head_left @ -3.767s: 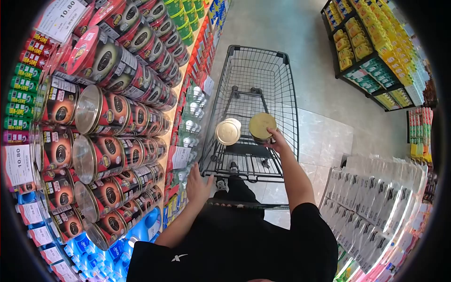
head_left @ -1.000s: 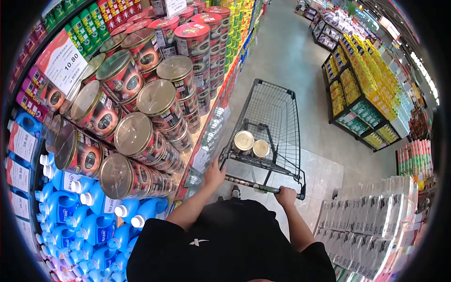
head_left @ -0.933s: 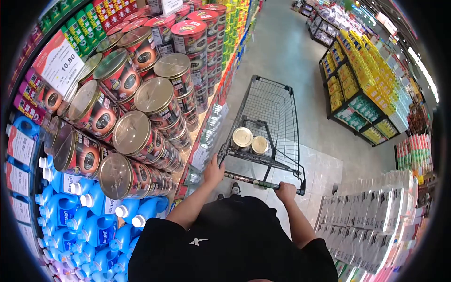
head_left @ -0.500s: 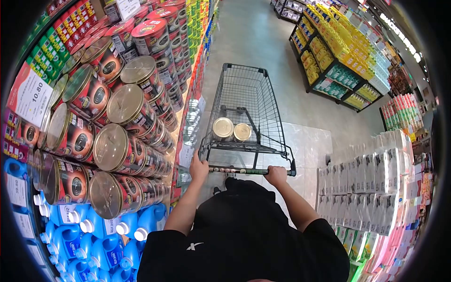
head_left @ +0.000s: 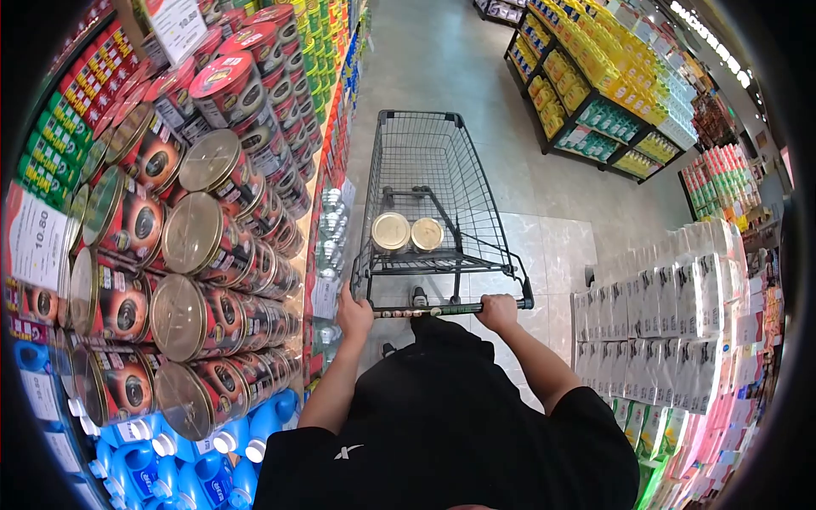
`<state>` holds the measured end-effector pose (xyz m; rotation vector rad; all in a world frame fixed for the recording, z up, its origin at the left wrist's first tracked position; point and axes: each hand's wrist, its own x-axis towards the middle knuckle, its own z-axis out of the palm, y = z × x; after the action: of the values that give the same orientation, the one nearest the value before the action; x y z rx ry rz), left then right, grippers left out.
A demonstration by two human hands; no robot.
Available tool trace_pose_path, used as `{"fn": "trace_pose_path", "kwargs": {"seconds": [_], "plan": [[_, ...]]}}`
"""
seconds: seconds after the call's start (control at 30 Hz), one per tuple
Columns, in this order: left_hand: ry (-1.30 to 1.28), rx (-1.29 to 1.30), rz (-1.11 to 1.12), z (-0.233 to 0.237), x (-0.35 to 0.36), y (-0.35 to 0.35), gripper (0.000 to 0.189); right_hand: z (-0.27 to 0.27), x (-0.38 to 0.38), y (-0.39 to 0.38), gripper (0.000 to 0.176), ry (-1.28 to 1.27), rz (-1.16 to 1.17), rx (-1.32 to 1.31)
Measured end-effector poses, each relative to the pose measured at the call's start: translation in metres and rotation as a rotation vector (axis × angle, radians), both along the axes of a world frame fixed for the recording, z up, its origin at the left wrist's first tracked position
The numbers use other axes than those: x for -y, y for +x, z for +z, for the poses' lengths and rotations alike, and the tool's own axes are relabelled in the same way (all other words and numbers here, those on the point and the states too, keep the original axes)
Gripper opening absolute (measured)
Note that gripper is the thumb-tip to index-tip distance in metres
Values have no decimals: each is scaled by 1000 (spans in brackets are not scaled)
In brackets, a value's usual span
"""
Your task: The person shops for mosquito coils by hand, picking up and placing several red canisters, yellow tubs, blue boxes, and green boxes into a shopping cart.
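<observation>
A black wire shopping cart (head_left: pixel 489 204) stands in front of me, and two round containers with pale lids (head_left: pixel 391 231) sit side by side in it, toward my end. My left hand (head_left: pixel 354 314) is wrapped round the left end of the cart's handle bar (head_left: pixel 406 312). Near the bar's right end, my right hand (head_left: pixel 499 312) grips it, fingers closed over the top. Both forearms reach forward from my black short sleeves.
Stacked red and black cans (head_left: pixel 183 319) line the left side, with blue bottles (head_left: pixel 140 472) below. White packages (head_left: pixel 654 297) are piled at the right. A dark shelf unit with yellow bottles (head_left: pixel 561 76) stands ahead right, beside the grey floor (head_left: pixel 425 59).
The cart and both hands have shifted slightly left in view. Cans and shelves on the left sit lower in the frame, and a shoe now shows beneath the cart.
</observation>
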<state>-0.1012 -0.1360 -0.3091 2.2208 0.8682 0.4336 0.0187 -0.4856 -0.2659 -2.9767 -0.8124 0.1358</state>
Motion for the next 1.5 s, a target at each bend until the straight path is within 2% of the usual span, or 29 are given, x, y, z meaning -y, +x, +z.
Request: {"fn": "trace_pose_path", "kwargs": {"seconds": [0.23, 0.47, 0.67, 0.7, 0.8, 0.87, 1.0, 1.03, 1.13, 1.17, 1.23, 1.3, 1.33, 1.37, 1.43, 1.5], "plan": [[-39, -31, 0, 5, -1, 62, 60, 4, -5, 72, 24, -36, 4, -38], [-51, -35, 55, -3, -20, 150, 62, 9, -24, 156, 24, 50, 11, -32], [-158, -152, 49, 5, -35, 217, 62, -1, -33, 220, 22, 58, 4, -31], [-97, -105, 40, -11, -39, 224, 63, -1, -35, 228, 21, 39, -4, -30], [-112, -183, 86, 10, -36, 248, 63, -2, -38, 247, 18, 66, 15, 8], [-131, -273, 106, 6, -40, 260, 64, -2, -41, 257, 21, 50, 15, -6], [-97, -211, 46, 11, -48, 269, 62, 2, -47, 264, 24, 44, 3, -10], [-119, -203, 58, 13, -46, 270, 52, 4, -48, 265, 26, 43, 9, -7], [-72, -182, 8, 28, -53, 268, 59, 3, -49, 267, 27, 26, 39, -3], [23, -15, 19, 35, -57, 266, 59, 3, -49, 266, 27, 35, 49, -1], [214, 317, 29, 117, -60, 265, 60, 3, -52, 265, 29, 7, 26, -46], [451, 504, 135, 206, -85, 264, 63, 4, -52, 265, 30, -7, 17, -66], [480, 583, 225, 241, -101, 264, 63, 4, -52, 265, 30, -6, 20, -67], [644, 607, 275, 275, -125, 260, 69, 4, -52, 264, 30, -7, 25, -70], [655, 680, 450, 319, -165, 258, 80, 6, -52, 263, 29, -8, 28, -61], [656, 581, 605, 344, -197, 257, 93, 6, -52, 262, 29, -8, 22, -60]]}}
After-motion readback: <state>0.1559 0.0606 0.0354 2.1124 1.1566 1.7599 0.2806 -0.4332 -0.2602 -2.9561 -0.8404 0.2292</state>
